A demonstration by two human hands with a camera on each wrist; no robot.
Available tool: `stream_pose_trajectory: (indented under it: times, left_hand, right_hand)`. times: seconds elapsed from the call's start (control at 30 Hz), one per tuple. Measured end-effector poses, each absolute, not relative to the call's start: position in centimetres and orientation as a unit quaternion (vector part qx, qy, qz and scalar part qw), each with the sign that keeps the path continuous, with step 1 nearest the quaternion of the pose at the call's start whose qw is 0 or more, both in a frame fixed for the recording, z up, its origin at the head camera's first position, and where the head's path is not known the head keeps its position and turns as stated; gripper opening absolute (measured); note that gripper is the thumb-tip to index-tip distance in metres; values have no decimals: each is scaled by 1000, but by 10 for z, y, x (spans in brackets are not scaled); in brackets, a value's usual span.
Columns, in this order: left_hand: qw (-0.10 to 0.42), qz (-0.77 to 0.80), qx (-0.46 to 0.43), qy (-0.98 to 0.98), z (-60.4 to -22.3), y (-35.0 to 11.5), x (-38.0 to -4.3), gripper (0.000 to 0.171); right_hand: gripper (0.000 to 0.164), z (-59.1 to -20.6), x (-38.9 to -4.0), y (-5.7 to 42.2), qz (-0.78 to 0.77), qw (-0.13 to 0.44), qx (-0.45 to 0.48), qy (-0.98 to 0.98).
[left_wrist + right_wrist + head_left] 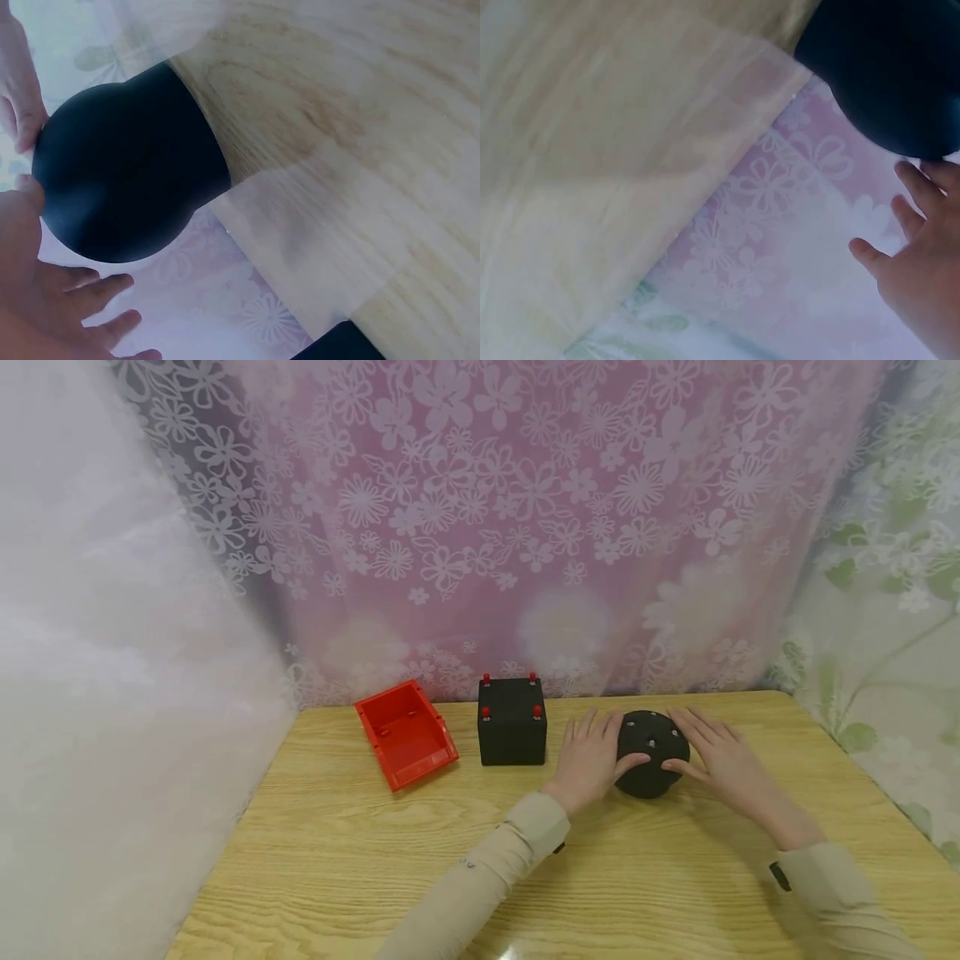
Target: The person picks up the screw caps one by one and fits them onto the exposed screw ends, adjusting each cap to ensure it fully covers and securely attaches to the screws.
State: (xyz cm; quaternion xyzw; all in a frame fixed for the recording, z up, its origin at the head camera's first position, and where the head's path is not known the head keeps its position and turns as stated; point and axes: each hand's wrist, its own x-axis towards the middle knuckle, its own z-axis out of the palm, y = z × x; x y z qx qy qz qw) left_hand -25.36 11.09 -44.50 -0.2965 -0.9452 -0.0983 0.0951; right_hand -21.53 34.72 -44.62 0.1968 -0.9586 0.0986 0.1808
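A black rounded object with several small silvery spots on top stands at the right of the table. In the left wrist view its smooth round body sits on a narrower base on the wood. My left hand lies along its left side, thumb across the near face and fingers stretched out. On the opposite side, my right hand rests against it with spread, mostly straight fingers. The right wrist view shows that hand beside the dark body; part of the contact is out of frame.
Left of the hands stands a black box with red-capped pegs on its top corners. A red open bin sits farther left. The wooden table meets a flowered curtain at the back.
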Motion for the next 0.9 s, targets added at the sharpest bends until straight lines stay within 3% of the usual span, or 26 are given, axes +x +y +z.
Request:
stream_pose_trajectory:
  times: [0.37, 0.9]
  left_hand:
    - [88, -72, -305, -945, -445, 109, -255, 81]
    - [96, -56, -302, -947, -441, 98, -243, 81]
  right_hand:
    - [88, -443, -213, 344, 74, 174, 208, -960]
    - [87, -449, -205, 327, 44, 236, 232, -943]
